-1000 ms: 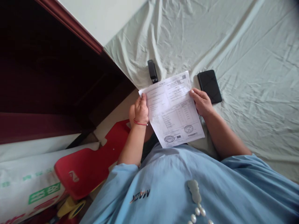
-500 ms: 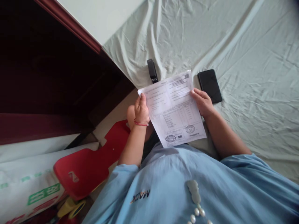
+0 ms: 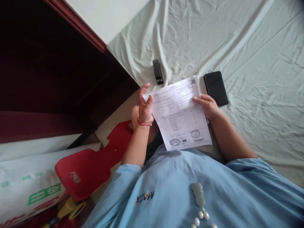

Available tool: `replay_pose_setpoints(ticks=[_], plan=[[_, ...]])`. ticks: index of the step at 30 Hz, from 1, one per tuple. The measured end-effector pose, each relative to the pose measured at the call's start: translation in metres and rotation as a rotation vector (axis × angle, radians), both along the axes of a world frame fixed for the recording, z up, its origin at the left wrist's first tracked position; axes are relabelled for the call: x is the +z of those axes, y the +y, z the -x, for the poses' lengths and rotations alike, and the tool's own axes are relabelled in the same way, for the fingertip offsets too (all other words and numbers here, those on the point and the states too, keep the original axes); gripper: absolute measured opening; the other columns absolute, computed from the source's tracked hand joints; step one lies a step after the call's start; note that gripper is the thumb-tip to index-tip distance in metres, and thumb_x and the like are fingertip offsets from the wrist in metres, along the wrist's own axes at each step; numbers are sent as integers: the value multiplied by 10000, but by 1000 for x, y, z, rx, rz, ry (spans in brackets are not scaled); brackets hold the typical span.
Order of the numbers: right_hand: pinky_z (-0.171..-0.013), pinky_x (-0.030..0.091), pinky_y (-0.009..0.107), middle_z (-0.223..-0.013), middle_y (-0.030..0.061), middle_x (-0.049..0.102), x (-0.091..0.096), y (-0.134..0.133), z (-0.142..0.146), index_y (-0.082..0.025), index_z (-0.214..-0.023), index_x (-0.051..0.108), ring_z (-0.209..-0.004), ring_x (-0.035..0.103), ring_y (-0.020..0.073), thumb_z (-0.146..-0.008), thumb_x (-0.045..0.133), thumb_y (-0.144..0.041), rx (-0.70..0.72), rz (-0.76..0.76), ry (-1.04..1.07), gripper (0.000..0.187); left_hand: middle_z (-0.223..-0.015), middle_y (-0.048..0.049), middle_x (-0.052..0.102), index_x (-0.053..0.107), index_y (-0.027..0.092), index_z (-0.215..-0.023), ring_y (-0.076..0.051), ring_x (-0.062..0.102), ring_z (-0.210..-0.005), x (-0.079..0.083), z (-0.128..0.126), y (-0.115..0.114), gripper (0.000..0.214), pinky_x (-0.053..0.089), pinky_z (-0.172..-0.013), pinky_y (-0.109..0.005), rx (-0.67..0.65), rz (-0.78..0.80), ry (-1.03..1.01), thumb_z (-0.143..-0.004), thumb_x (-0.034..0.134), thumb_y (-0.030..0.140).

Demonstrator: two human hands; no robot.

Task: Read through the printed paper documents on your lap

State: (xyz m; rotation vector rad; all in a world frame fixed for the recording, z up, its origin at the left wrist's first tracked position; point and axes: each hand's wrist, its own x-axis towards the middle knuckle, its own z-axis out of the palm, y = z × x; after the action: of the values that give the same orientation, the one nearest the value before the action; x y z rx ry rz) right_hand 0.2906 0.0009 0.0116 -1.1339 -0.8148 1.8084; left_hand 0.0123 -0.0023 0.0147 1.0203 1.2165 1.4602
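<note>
A sheaf of printed paper sheets (image 3: 181, 115), with stamps near its lower edge, lies tilted between my hands above my lap. My right hand (image 3: 208, 106) grips its right edge, thumb on top and fingers underneath. At the upper left corner is my left hand (image 3: 145, 106), wearing a red bracelet. Its thumb rests on the corner while the index finger stretches past the edge. Just beyond the top edge a black stapler (image 3: 157, 72) lies on the pale sheet. To the right of my right hand lies a black, flat, phone-like object (image 3: 216, 88).
A wrinkled pale cloth (image 3: 256, 63) covers the surface ahead and to the right. Dark wooden furniture (image 3: 71, 79) stands on the left. Below it are a red board-shaped object (image 3: 87, 169), a white printed bag (image 3: 28, 180) and a yellow-handled item (image 3: 68, 207).
My left index finger has lifted and stretched out beyond the paper's corner. The sheets tilt slightly differently, and my right hand still grips them. The stapler now shows more fully.
</note>
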Motion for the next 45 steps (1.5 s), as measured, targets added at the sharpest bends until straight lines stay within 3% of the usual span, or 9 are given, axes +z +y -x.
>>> replay_pose_setpoints(ticks=[4, 9, 15, 19, 27, 33, 45], plan=[[-638, 630, 373, -779, 44, 780, -4, 0, 0, -243, -849, 772, -669, 728, 223, -663, 975, -644, 2, 0, -40, 486, -1114, -58, 773, 744, 315, -1197, -326, 726, -1275, -5, -2, -2, 645, 573, -1128, -481, -11, 61, -93, -738, 897, 741], [-614, 622, 359, -789, 40, 779, -10, 1, 1, -248, -877, 772, -653, 715, 211, -664, 979, -660, -36, 19, -78, 508, -1180, -62, 766, 729, 328, -1272, -350, 666, -1390, -12, 0, -1, 721, 545, -1163, -503, -28, 84, -116, -705, 925, 727], [-692, 654, 379, -833, 45, 796, -11, 3, 3, -259, -934, 787, -772, 766, 246, -707, 954, -666, -37, -11, -66, 495, -1166, -72, 775, 729, 291, -1145, -350, 695, -1348, -18, 3, 4, 657, 567, -1130, -508, -73, 85, -170, -667, 966, 674], [-752, 658, 374, -918, 28, 815, -10, 2, 4, -274, -1057, 788, -867, 784, 245, -809, 859, -707, -14, -140, -100, 504, -1178, -80, 786, 735, 280, -1196, -330, 726, -1288, -26, 0, 1, 673, 579, -1097, -478, -76, 113, -180, -670, 972, 625], [-690, 639, 351, -865, 35, 801, -12, 3, 6, -262, -958, 776, -871, 783, 251, -818, 856, -697, -40, -178, -136, 465, -1198, -90, 803, 728, 251, -1287, -295, 754, -1226, -33, 1, 11, 728, 569, -1098, -427, -149, 165, -162, -676, 994, 542], [-736, 668, 383, -908, 30, 813, -9, 1, 6, -284, -1031, 790, -934, 793, 266, -844, 836, -693, -22, -188, -156, 452, -1047, -99, 821, 761, 203, -1020, -345, 772, -1214, -38, -3, 16, 570, 594, -1089, -485, -81, 193, -217, -706, 961, 634], [-718, 660, 369, -915, 34, 812, -5, 0, 6, -282, -1061, 792, -918, 794, 264, -871, 823, -683, 17, -153, -176, 444, -979, -79, 832, 787, 209, -947, -337, 792, -1157, -41, -5, 9, 502, 630, -1031, -477, -12, 227, -208, -710, 961, 616]])
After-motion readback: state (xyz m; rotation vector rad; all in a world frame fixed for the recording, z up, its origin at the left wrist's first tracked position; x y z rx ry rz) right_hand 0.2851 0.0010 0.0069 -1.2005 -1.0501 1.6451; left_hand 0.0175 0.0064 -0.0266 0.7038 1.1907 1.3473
